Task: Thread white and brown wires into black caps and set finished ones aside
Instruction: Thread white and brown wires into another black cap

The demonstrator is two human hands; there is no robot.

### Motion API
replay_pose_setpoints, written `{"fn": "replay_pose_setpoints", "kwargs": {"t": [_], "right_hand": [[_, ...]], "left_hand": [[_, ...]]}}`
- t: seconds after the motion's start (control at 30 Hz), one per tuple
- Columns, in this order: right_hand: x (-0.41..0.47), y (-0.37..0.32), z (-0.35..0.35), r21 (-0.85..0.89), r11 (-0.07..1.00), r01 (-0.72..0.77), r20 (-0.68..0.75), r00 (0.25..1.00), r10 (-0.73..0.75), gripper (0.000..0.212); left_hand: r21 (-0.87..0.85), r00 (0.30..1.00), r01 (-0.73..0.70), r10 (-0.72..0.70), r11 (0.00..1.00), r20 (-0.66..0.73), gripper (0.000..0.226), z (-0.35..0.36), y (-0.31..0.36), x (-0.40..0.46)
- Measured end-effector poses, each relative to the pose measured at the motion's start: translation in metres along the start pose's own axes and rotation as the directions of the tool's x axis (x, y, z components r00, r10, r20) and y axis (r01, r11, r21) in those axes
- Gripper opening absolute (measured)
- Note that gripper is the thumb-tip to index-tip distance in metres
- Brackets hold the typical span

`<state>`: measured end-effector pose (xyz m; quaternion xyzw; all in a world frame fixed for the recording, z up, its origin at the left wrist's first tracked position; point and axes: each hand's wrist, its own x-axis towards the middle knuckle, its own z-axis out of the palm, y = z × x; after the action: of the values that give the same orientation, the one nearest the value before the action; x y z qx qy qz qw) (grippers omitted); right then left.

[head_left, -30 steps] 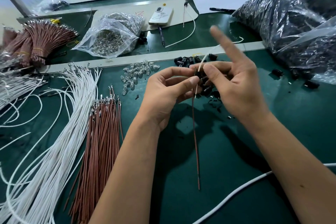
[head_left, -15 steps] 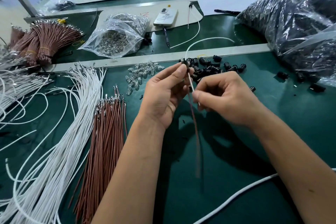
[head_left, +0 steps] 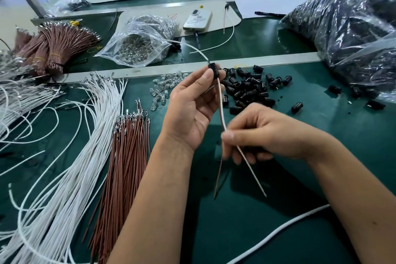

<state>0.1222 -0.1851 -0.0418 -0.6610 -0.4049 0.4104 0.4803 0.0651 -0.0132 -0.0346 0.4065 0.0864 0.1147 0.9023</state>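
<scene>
Pinched between the thumb and fingers of the left hand, a black cap is held up above the green work mat, with a white wire and a brown wire hanging from its underside. Lower down, the right hand closes its thumb and fingertips on both wires. Pulling straight down while the cap is kept steady should seat them fully. Loose black caps lie just behind the hands; bundled white wires and brown wires lie to the left.
</scene>
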Motion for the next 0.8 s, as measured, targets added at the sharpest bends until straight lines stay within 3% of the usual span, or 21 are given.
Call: {"fn": "replay_pose_setpoints", "kwargs": {"t": [0.07, 0.1, 0.17, 0.2, 0.27, 0.33, 0.4, 0.47, 0.53, 0.6, 0.67, 0.73, 0.8], "right_hand": [[-0.001, 0.0, 0.002, -0.069, 0.996, -0.058, 0.13, 0.989, 0.066, 0.032], [0.001, 0.0, 0.005, -0.056, 0.997, -0.061, 0.087, 0.994, 0.066, 0.033], [0.007, 0.0, 0.008, 0.025, 1.0, -0.01, -0.178, 0.984, 0.014, 0.035], [0.01, 0.001, 0.009, 0.042, 0.998, 0.049, -0.328, 0.944, -0.033, 0.034], [0.013, 0.0, 0.009, -0.004, 0.994, 0.109, -0.473, 0.876, -0.098, 0.03], [0.009, 0.0, 0.005, -0.021, 0.998, 0.059, -0.382, 0.922, -0.063, 0.031], [0.002, -0.004, 0.002, -0.053, 0.997, -0.059, -0.098, 0.994, 0.054, 0.03], [-0.003, -0.007, 0.002, -0.12, 0.988, -0.096, 0.116, 0.987, 0.11, 0.028], [0.0, -0.008, 0.005, -0.061, 0.996, -0.06, 0.031, 0.998, 0.062, 0.026], [0.006, -0.006, 0.008, 0.033, 0.999, 0.007, -0.244, 0.97, 0.001, 0.025], [0.011, -0.002, 0.007, 0.06, 0.996, 0.06, -0.411, 0.911, -0.03, 0.024], [0.011, 0.002, 0.004, 0.017, 1.0, 0.013, -0.368, 0.93, -0.006, 0.022], [0.007, 0.002, 0.002, -0.062, 0.996, -0.069, -0.209, 0.976, 0.055, 0.019]], "left_hand": [[-0.003, 1.0, -0.004, 0.004, 1.0, -0.029, 0.026, -0.002, 0.002, 0.001], [0.034, 0.998, 0.001, 0.001, 0.999, -0.057, 0.023, -0.003, 0.003, 0.001], [0.138, 0.995, 0.03, -0.017, 0.99, -0.099, 0.018, -0.002, 0.002, 0.002], [0.181, 0.994, 0.047, -0.027, 0.982, -0.109, 0.016, -0.001, 0.0, 0.001], [0.216, 0.992, 0.058, -0.032, 0.975, -0.125, 0.014, 0.002, -0.003, 0.001], [0.19, 0.99, 0.04, -0.014, 0.981, -0.139, 0.014, 0.003, -0.003, 0.0], [0.135, 0.988, 0.004, 0.018, 0.991, -0.155, 0.013, 0.001, 0.0, 0.0], [0.117, 0.987, -0.025, 0.043, 0.993, -0.156, 0.011, -0.002, 0.002, 0.001], [0.154, 0.989, -0.029, 0.05, 0.988, -0.136, 0.011, -0.002, 0.001, 0.001], [0.215, 0.994, -0.026, 0.048, 0.976, -0.096, 0.012, 0.0, -0.001, 0.001], [0.255, 0.996, -0.036, 0.054, 0.966, -0.064, 0.011, 0.003, -0.004, -0.001], [0.259, 0.995, -0.062, 0.08, 0.964, -0.06, 0.01, 0.004, -0.006, -0.001], [0.246, 0.992, -0.086, 0.107, 0.965, -0.073, 0.01, 0.003, -0.005, -0.001]]}}
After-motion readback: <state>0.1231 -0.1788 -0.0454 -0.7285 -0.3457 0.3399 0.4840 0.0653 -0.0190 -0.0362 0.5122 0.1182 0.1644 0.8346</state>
